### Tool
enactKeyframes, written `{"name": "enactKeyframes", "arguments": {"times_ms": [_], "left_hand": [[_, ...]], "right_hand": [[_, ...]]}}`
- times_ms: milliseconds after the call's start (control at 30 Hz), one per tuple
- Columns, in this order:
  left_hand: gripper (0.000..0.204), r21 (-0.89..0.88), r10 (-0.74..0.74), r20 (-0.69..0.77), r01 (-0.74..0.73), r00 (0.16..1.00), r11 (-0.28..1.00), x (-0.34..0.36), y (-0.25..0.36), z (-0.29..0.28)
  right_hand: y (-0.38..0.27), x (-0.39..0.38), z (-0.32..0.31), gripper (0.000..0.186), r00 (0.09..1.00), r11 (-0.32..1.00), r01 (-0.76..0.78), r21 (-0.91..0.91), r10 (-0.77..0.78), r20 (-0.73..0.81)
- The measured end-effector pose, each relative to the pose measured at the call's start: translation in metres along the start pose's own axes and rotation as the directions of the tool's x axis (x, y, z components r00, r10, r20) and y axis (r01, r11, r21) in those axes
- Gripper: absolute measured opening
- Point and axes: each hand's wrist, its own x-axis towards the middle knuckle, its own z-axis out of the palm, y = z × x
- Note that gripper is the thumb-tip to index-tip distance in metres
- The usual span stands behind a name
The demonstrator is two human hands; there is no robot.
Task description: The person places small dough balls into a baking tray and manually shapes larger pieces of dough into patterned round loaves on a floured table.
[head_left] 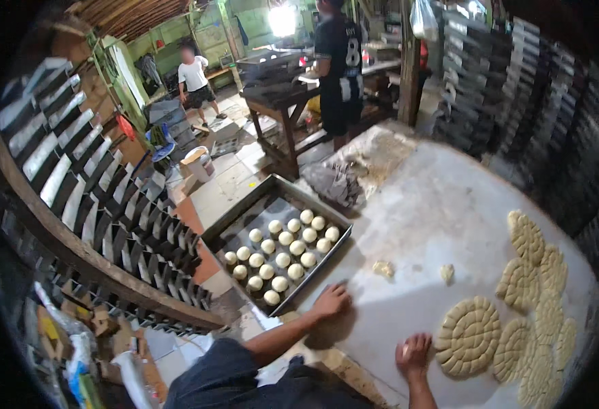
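Observation:
On the pale worktable [408,204], my left hand [331,300] rests near the tray side, its fingers curled down; whatever lies under them is hidden. My right hand [414,353] is closed near the table's front edge, and a pale bit of dough shows between its thumb and fingers. Just right of it lies a large flat dough round [468,336], scored into sections. Two small dough scraps, one on the left [383,268] and one on the right [447,273], lie beyond my hands. Left of the table, a dark metal tray [235,232] holds rows of round dough balls [282,260].
More scored dough rounds [517,283] overlap along the table's right side. A rack of stacked metal trays [74,170] stands at left, with tray stacks [480,82] at far right. A grey cloth [337,183] lies at the table's far corner. Two people stand farther back.

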Motion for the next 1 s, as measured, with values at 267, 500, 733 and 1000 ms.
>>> {"name": "enactKeyframes", "arguments": {"times_ms": [267,500,733,1000], "left_hand": [[0.016,0.061,0.166,-0.175,-0.157,0.971,0.986,-0.007,0.076,0.068],[0.021,0.045,-0.031,-0.079,0.034,0.996,0.998,0.032,0.022,-0.004],[0.02,-0.165,-0.133,0.011,0.133,0.991,0.977,0.013,0.057,0.043],[0.022,-0.005,-0.018,-0.199,0.017,0.98,1.0,0.047,0.005,-0.005]], "right_hand": [[-0.052,0.011,0.009,0.023,0.969,0.978,0.18,0.105,-0.195,0.153],[0.025,0.064,0.001,0.019,0.985,0.989,0.116,0.093,-0.126,0.115],[-0.027,0.031,0.033,0.015,0.981,0.973,0.173,0.152,-0.184,0.06],[0.022,0.101,0.026,0.012,0.987,0.992,-0.12,0.028,0.123,-0.104]]}}
